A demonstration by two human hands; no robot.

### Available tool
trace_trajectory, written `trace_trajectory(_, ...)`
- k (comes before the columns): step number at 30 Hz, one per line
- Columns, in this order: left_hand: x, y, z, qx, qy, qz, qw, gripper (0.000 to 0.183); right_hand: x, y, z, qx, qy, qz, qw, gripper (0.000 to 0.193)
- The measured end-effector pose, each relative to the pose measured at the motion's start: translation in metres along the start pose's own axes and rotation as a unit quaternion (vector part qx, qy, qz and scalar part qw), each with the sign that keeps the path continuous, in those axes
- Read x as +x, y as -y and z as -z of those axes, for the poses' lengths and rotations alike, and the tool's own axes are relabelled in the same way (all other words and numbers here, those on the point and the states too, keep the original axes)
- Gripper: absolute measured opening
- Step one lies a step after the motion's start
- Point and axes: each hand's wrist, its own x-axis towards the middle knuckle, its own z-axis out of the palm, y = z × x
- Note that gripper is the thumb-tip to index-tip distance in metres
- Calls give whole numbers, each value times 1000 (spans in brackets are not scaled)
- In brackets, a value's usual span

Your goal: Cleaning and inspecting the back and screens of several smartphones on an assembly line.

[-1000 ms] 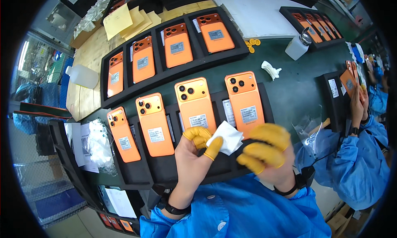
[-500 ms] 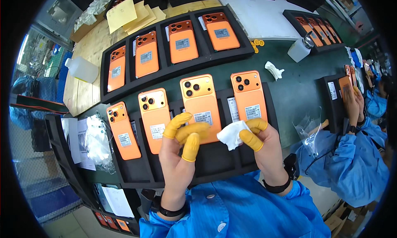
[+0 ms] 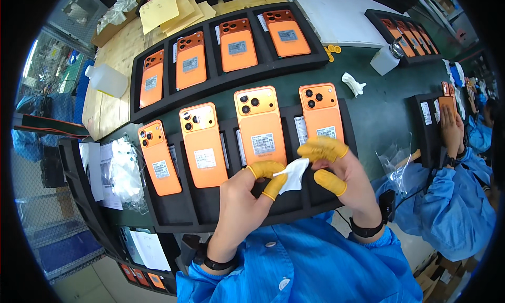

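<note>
My left hand (image 3: 241,197), wearing yellow finger cots, pinches a small white wiping cloth (image 3: 294,177) between thumb and fingers. Just right of the cloth, my right hand (image 3: 351,171) is open, its yellow-capped fingers and thumb apart; its fingers are slightly blurred. Both hands hover over the near edge of a black foam tray (image 3: 210,219). Four slots of it hold orange phones lying back up: a far-left phone (image 3: 159,161), a second phone (image 3: 202,140), a third phone (image 3: 259,124) and a right phone (image 3: 322,113). Each has a label; the right phone's lower part is hidden by my right hand.
Behind lies another foam tray (image 3: 208,92) of orange phones. A white bottle (image 3: 107,81) stands left, a pump bottle (image 3: 386,59) right, near a crumpled cloth (image 3: 353,84) and yellow finger cots (image 3: 331,51). A bag of white cloths (image 3: 126,171) lies left. A co-worker's hands (image 3: 451,126) hold a phone at right.
The white cloth has passed from my right hand to my left. My right hand has opened and lifted slightly away; my left hand has moved right and closed on the cloth.
</note>
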Motion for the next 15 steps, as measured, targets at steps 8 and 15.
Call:
trace_trajectory(8,-6,-22,8,293,-1,-178,939,19,6,19,-13,-293,84,-2,952,33)
trace_trajectory(15,-17,-17,-7,218,-145,-277,925,32,0,-12,-16,-133,-85,51,986,15)
